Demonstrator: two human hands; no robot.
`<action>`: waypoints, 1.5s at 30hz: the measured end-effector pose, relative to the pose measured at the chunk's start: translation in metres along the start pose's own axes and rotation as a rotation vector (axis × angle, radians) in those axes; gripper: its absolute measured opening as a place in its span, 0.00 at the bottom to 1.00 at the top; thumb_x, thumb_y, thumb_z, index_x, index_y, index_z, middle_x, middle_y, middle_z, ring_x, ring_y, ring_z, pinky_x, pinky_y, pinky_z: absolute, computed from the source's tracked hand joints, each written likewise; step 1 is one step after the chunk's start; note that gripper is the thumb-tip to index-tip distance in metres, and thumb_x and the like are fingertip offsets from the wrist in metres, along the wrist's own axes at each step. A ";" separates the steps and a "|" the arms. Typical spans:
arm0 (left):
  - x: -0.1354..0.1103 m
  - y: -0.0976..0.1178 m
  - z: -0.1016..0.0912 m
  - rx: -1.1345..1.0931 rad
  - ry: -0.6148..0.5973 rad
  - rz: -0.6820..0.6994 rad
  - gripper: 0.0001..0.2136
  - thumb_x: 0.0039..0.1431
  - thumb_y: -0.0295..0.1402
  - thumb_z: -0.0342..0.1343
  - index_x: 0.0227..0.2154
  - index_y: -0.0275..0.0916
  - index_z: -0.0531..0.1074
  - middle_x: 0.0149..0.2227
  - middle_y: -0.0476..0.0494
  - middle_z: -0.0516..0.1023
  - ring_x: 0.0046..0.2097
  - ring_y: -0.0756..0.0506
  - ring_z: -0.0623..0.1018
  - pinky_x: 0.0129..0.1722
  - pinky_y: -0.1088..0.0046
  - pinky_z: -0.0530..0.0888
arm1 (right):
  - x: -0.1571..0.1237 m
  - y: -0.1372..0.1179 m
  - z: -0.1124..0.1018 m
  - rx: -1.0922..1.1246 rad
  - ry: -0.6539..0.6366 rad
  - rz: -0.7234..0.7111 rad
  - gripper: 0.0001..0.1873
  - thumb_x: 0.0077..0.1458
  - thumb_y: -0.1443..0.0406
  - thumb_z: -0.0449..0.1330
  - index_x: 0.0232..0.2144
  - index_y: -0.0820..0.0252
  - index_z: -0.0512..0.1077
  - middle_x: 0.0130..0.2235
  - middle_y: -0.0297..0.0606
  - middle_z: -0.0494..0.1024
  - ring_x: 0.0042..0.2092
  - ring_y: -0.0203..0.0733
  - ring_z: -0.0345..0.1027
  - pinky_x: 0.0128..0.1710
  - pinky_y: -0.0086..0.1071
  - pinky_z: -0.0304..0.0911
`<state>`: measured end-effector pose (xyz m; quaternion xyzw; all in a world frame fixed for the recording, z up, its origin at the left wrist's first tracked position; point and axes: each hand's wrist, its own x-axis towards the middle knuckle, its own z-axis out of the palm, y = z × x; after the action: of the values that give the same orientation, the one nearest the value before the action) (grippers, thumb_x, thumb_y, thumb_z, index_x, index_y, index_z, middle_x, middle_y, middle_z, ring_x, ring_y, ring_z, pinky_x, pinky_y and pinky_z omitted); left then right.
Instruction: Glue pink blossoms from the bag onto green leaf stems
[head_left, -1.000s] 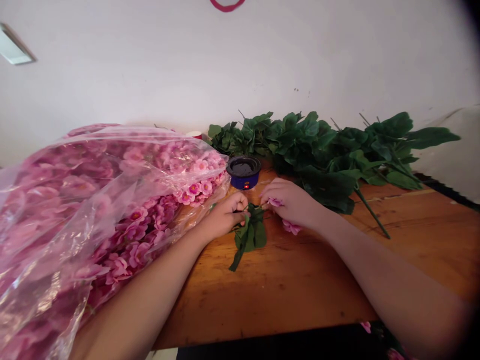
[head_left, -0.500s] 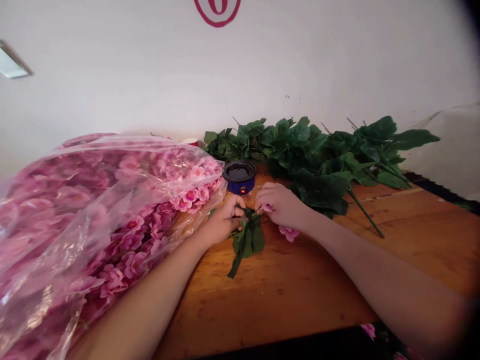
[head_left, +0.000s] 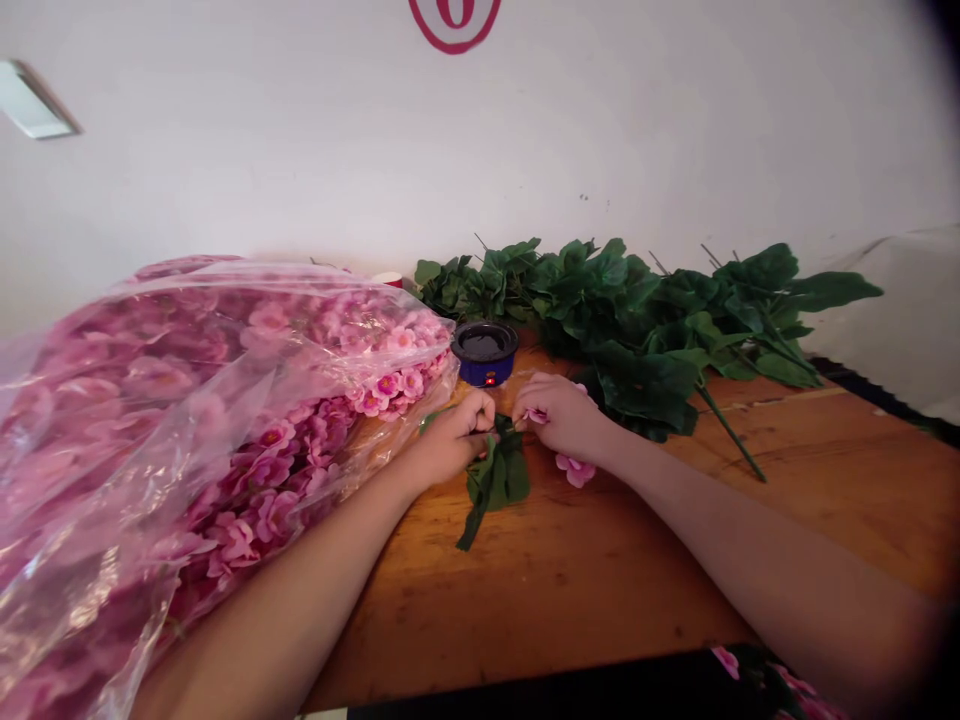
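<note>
Dark-green artificial leaf sprig (head_left: 495,482): Lay flat on the table, its long axis running from between the hands down and slightly left toward the person, with its narrow tip aimed at the near table edge. Its upper end sat directly under the fingers.

Left hand (head_left: 454,442): Was the nearer hand, overlapping the sprig's upper end. Its fingers (head_left: 480,412) were curled tightly together, apparently pinching something thin at the top of the sprig, though the grip itself was hidden.

Right hand (head_left: 564,417): Stood just right of the sprig and almost touching the left hand. Its fingers (head_left: 541,392) were pressed together and curved toward the left hand, pinching a small pink blossom (head_left: 534,415) at their tips.

Larger pink blossom (head_left: 575,471): Sat just below the right hand. Whether it was joined to the pinched blossom could not be told.

Clear plastic bag of pink artificial blossoms (head_left: 150,440): Lay heaped just beside the left forearm.

Small round navy-blue pot (head_left: 484,368): Stood beyond the hands, with dark contents and a glowing red light.

Row of dark-green leafy stems (head_left: 645,330): Lay along the white wall (head_left: 300,150), behind the pot.

Honey-brown wooden table (head_left: 570,600): Bore the sprig, pot and bag.
</note>
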<state>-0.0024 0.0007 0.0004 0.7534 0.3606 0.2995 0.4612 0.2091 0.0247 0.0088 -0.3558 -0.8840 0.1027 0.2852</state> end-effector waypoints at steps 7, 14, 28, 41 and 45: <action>-0.001 0.003 -0.002 0.071 -0.001 0.011 0.10 0.48 0.22 0.46 0.34 0.40 0.57 0.29 0.54 0.61 0.31 0.53 0.63 0.31 0.78 0.59 | 0.001 0.003 0.006 0.087 0.002 0.040 0.10 0.45 0.76 0.57 0.22 0.58 0.75 0.26 0.33 0.77 0.34 0.39 0.65 0.39 0.34 0.56; -0.002 0.004 0.000 0.009 -0.013 0.006 0.10 0.50 0.23 0.48 0.34 0.40 0.56 0.28 0.54 0.62 0.30 0.53 0.64 0.29 0.79 0.59 | 0.004 0.002 0.006 0.073 0.022 0.047 0.10 0.45 0.75 0.58 0.22 0.58 0.75 0.27 0.34 0.77 0.35 0.40 0.66 0.40 0.34 0.58; -0.002 0.017 0.001 -0.091 0.126 -0.076 0.11 0.55 0.34 0.58 0.38 0.33 0.74 0.27 0.47 0.75 0.29 0.51 0.71 0.31 0.75 0.66 | 0.001 -0.012 -0.024 0.104 -0.021 0.143 0.06 0.51 0.69 0.60 0.24 0.57 0.75 0.30 0.37 0.77 0.38 0.43 0.68 0.41 0.37 0.61; -0.011 0.039 0.001 0.370 0.223 0.250 0.04 0.56 0.28 0.56 0.27 0.36 0.72 0.33 0.45 0.74 0.36 0.49 0.72 0.37 0.73 0.67 | -0.003 -0.007 -0.029 0.006 -0.081 0.150 0.05 0.53 0.65 0.59 0.26 0.56 0.72 0.31 0.37 0.75 0.38 0.44 0.67 0.38 0.35 0.60; -0.010 0.030 0.007 0.462 0.194 0.253 0.04 0.56 0.24 0.53 0.28 0.36 0.70 0.31 0.46 0.71 0.36 0.49 0.70 0.36 0.73 0.65 | -0.005 -0.012 -0.031 -0.059 -0.061 0.074 0.04 0.52 0.66 0.59 0.33 0.56 0.71 0.36 0.37 0.76 0.40 0.44 0.66 0.41 0.36 0.60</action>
<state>0.0051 -0.0202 0.0240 0.8453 0.3647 0.3355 0.1996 0.2227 0.0119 0.0369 -0.3931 -0.8812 0.0979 0.2438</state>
